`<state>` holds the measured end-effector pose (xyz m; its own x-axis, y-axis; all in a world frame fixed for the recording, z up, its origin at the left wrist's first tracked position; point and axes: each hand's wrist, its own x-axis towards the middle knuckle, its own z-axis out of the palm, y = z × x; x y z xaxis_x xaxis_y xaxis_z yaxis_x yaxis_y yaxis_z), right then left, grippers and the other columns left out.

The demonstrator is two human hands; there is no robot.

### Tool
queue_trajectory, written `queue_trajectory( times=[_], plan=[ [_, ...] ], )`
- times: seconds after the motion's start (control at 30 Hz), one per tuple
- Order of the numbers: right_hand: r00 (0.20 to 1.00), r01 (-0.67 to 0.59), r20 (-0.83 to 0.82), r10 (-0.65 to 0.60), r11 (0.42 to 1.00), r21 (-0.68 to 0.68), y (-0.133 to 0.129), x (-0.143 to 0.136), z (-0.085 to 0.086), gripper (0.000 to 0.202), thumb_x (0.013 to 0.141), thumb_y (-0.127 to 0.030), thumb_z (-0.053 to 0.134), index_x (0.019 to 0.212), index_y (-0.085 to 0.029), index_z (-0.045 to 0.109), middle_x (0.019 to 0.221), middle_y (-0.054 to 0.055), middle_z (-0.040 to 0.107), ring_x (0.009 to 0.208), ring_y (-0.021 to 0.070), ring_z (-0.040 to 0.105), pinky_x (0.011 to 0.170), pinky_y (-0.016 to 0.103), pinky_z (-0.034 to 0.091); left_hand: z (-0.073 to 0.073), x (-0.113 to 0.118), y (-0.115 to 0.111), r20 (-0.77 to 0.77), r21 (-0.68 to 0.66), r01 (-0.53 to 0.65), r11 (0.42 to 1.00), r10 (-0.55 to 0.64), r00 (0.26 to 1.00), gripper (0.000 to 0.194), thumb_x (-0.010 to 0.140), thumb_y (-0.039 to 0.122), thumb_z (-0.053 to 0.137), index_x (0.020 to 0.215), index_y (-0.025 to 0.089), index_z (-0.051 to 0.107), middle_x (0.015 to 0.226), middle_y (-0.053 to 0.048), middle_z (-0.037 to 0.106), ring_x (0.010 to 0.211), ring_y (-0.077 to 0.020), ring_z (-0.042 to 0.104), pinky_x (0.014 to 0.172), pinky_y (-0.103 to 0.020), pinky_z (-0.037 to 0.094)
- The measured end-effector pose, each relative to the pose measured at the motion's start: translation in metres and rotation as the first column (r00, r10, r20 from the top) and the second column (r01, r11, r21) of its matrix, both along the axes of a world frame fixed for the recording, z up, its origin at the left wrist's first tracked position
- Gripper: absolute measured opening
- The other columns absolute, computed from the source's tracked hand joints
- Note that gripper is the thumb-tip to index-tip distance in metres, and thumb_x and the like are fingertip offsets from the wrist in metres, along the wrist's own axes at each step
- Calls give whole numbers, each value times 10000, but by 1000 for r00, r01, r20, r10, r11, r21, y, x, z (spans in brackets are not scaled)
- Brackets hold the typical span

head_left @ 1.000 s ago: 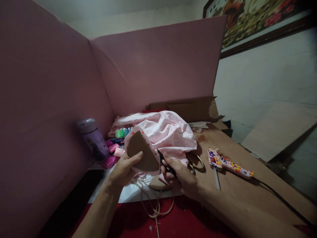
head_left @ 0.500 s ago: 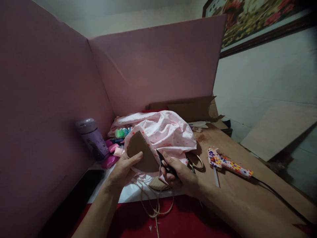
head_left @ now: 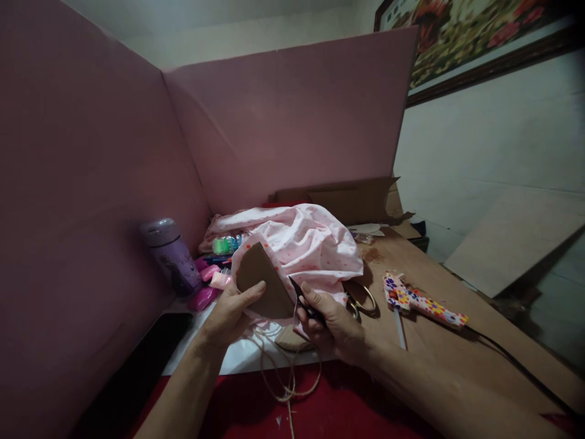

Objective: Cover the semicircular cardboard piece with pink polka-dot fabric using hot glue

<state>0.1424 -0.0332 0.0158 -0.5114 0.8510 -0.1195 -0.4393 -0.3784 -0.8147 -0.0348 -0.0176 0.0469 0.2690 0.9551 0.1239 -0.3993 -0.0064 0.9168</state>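
I have the left hand [head_left: 228, 314] closed on a cardboard piece with one curved side [head_left: 262, 271], thumb across its brown face and pink dotted fabric [head_left: 320, 244] showing around its curved rim. From that grip the piece lies forward and to the right; its long axis follows the straight edge, slanting from far left to near right. That edge faces my right hand [head_left: 336, 326], while the curve bulges left. The right fingers are clamped round a black pointed tool [head_left: 297, 290]; I can't tell whether it is scissors or a knife. It points forward and left, its tip just beside the straight edge, so the right hand is nearer that side. Gold-handled scissors [head_left: 373, 298] lie beyond the right hand, with a flower-patterned glue gun [head_left: 403, 297] farther right.
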Motion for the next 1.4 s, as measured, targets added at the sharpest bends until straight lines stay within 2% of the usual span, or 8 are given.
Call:
queue_trajectory(
  times=[0.23, 0.37, 0.53, 0.67, 0.83, 0.93, 1.2, 1.4],
  plan=[
    [998, 67, -8, -67, 998, 18, 0, -3, -4, 458, 757, -566, 544, 575, -152, 475, 351, -104, 284, 310, 15, 181, 333, 152, 93, -1, 0, 0, -12, -3, 0, 1000, 0, 1000, 281, 702, 185, 670, 981, 151, 665, 931, -85, 716, 852, -251, 662, 780, -354, 526],
    [1000, 29, -10, -29, 999, -36, -2, -1, 2, 461, 753, -594, 524, 614, -157, 474, 395, -98, 292, 334, 16, 199, 342, 141, 61, 0, -1, 0, -15, 8, 4, 1000, -4, 1000, 321, 702, 178, 669, 1023, 165, 652, 938, -80, 715, 854, -246, 661, 776, -355, 527],
    [999, -37, 39, 37, 999, 4, -1, 3, 4, 495, 780, -610, 468, 597, -150, 478, 371, -91, 292, 336, 21, 184, 330, 146, 74, 2, -1, -1, -12, 20, -17, 1000, 18, 1000, 423, 709, 167, 661, 1127, 195, 598, 959, -64, 710, 847, -233, 661, 758, -338, 531],
    [994, -103, 40, 102, 994, 20, 0, 5, 1, 506, 791, -622, 433, 626, -149, 499, 386, -90, 290, 347, 29, 165, 323, 145, 73, 2, -1, -1, -9, 39, -5, 999, 5, 1000, 374, 735, 145, 631, 1104, 195, 607, 961, -51, 709, 854, -217, 657, 754, -315, 529],
    [999, -45, -11, 45, 999, -19, -1, 4, 5, 482, 781, -596, 481, 618, -142, 494, 417, -84, 315, 348, 19, 210, 326, 129, 88, 0, 0, -1, -49, 7, 54, 999, -53, 997, 252, 731, 143, 635, 982, 153, 652, 942, -70, 710, 855, -229, 654, 738, -308, 528],
    [999, -38, -32, 37, 998, -57, -2, 4, 6, 454, 781, -565, 508, 624, -139, 498, 433, -81, 333, 347, 12, 211, 327, 125, 90, -1, 0, -1, -55, -19, 72, 997, -73, 996, 273, 713, 141, 654, 987, 148, 644, 920, -75, 712, 841, -226, 656, 745, -310, 525],
    [996, -41, -79, 37, 998, -46, -1, 1, -1, 457, 765, -568, 530, 598, -145, 491, 376, -93, 306, 339, 20, 171, 327, 146, 64, -2, 0, -2, -33, -16, 70, 997, -70, 997, 367, 712, 147, 654, 1075, 161, 601, 940, -70, 706, 845, -225, 653, 745, -327, 526],
    [998, 20, -57, -21, 1000, -19, -1, -2, -4, 446, 760, -563, 540, 597, -150, 500, 359, -98, 311, 318, 19, 171, 326, 154, 71, -5, -1, 1, -34, -10, 78, 997, -79, 996, 354, 714, 147, 655, 1064, 164, 606, 931, -70, 704, 820, -208, 653, 737, -315, 523]
  ],
)
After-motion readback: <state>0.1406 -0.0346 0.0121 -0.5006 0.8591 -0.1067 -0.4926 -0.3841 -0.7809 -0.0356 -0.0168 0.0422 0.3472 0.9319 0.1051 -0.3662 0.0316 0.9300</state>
